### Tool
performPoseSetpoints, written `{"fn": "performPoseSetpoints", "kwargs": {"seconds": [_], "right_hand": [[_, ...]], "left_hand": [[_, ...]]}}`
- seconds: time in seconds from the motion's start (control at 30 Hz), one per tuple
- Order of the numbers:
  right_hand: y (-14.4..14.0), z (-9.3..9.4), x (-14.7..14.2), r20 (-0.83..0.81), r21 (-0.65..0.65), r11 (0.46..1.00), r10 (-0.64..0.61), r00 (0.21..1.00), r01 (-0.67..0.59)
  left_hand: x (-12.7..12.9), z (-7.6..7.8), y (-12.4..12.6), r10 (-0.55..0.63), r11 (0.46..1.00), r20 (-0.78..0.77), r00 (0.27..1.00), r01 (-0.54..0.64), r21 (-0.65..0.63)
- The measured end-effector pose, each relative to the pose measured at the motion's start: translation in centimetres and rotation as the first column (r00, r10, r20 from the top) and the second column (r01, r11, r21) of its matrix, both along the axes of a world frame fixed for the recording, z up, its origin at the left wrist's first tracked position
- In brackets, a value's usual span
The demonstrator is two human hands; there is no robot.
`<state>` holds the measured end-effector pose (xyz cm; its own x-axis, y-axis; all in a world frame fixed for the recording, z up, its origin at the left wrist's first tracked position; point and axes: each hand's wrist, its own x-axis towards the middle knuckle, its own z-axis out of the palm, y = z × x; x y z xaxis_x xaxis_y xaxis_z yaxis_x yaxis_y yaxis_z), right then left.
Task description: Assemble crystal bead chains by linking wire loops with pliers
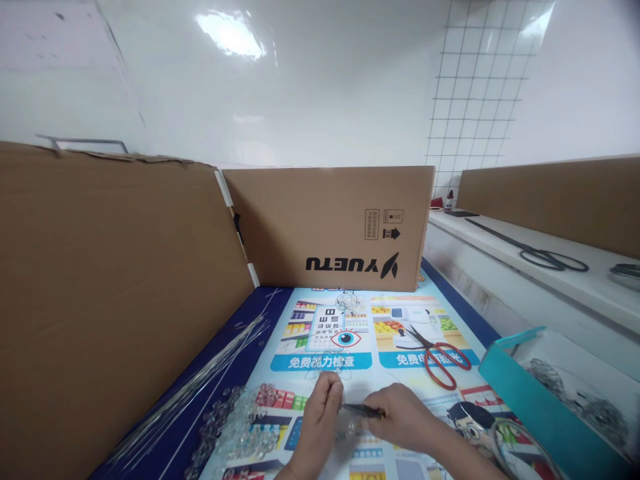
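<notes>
My left hand (320, 410) is pinched shut on a small clear bead piece on thin wire, just above the printed mat (360, 347). My right hand (400, 417) grips a small dark metal tool, probably pliers (363, 411), whose tip points left at the piece in my left hand. The two hands almost touch. A pile of clear beads (235, 427) lies just left of my left hand. A finished clear bead cluster (350, 303) rests further back on the mat.
Red-handled scissors (443, 357) lie on the mat to the right. A bundle of thin wires (210, 380) runs along the left cardboard wall (110, 300). A teal box (540, 400) of metal parts stands at right. Black scissors (545, 257) lie on the white ledge.
</notes>
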<state>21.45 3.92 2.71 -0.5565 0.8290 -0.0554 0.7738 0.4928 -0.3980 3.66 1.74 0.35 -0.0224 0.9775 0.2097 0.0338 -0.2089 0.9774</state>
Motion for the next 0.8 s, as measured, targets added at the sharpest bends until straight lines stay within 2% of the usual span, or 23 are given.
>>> {"fn": "performPoseSetpoints", "kwargs": {"seconds": [0.2, 0.4, 0.8], "right_hand": [[-0.01, -0.11, -0.04, -0.033, -0.011, 1.000, 0.017, 0.999, -0.017], [0.04, -0.01, -0.26, -0.060, -0.030, 0.999, 0.032, 0.998, -0.034], [-0.13, 0.18, -0.19, -0.071, -0.048, 0.998, 0.046, 0.996, -0.050]], "left_hand": [[0.08, 0.11, 0.40, -0.028, 0.993, 0.153, 0.988, 0.045, -0.105], [0.21, 0.07, 0.62, -0.051, 0.980, 0.232, 0.971, 0.093, -0.174], [0.12, 0.17, 0.64, -0.125, 0.953, 0.291, 0.948, 0.196, -0.232]]}}
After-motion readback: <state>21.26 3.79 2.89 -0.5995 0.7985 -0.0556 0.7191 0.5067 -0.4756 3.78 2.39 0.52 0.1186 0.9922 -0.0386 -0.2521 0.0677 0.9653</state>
